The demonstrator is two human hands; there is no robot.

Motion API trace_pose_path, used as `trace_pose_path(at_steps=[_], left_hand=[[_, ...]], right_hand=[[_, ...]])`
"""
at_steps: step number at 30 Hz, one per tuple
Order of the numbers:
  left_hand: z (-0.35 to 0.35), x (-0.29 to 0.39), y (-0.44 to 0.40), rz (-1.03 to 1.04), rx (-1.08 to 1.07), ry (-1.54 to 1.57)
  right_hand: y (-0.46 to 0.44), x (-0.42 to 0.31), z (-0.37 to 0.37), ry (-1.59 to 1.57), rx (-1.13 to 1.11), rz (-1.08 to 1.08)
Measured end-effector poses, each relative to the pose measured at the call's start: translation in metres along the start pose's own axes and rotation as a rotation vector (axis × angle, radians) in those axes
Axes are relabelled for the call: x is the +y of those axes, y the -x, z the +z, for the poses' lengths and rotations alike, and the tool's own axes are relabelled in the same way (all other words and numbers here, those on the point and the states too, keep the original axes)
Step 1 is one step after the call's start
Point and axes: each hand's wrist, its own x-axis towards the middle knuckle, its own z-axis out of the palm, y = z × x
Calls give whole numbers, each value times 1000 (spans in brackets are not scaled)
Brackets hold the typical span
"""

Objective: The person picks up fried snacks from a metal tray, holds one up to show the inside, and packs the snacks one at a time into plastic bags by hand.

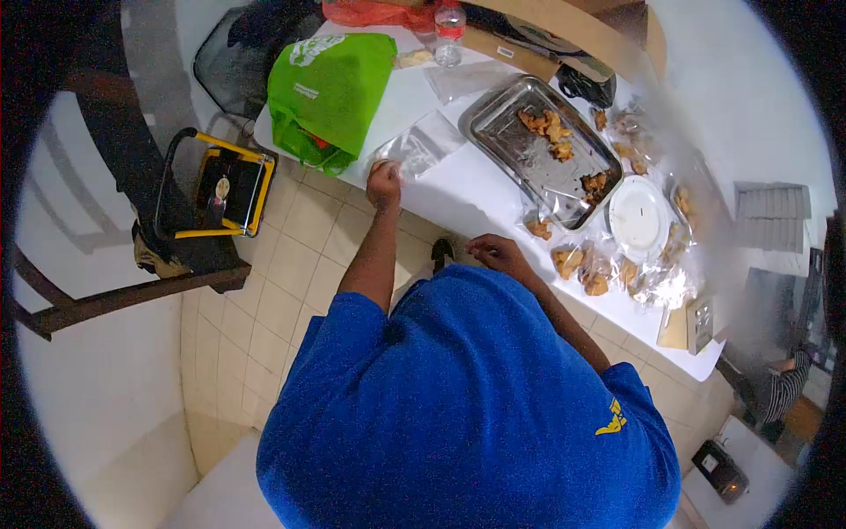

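Observation:
My left hand is closed at the table's front edge, with its fingers on the near corner of a clear plastic bag that lies flat on the white tabletop. My right hand hovers just off the table edge, fingers loosely extended and nothing visible in them. Beyond it stands a metal tray holding several pieces of browned fried food. Filled clear bags with similar pieces lie to the right of my right hand, around a white plate.
A green shopping bag stands at the table's left end. Behind are a water bottle, a cardboard box and a black plastic bag. A yellow-and-black folding step stool is on the floor at left. Another person is at far right.

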Motion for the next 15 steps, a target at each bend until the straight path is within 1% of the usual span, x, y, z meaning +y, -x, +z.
trace_pose_path(at_steps=[2, 4, 5, 7, 8, 10, 11, 14, 15], left_hand=[[7, -19, -1, -72, -41, 117], [-8, 4, -9, -221, -79, -61], [-20, 17, -12, -292, -98, -155], [-32, 22, -12, -192, -72, -201], [-37, 24, -13, -139, -67, -224], [-39, 15, -11, -140, -150, -278], [-38, 9, -9, -142, -192, -304], [-27, -18, -4, -123, -190, -520], [-25, -25, -6, -154, -213, -566]], right_hand=[[4, -3, -11, 70, -27, 16], [3, -6, -22, 132, -26, 15], [2, -4, -28, 106, -46, -5], [2, 1, -38, 44, -77, -50], [1, 5, -43, 75, -96, -66], [4, -6, -56, 140, -130, -89], [4, -1, -60, 122, -123, -99], [0, 13, -69, 65, -116, -123], [2, 15, -72, 46, -129, -123]])
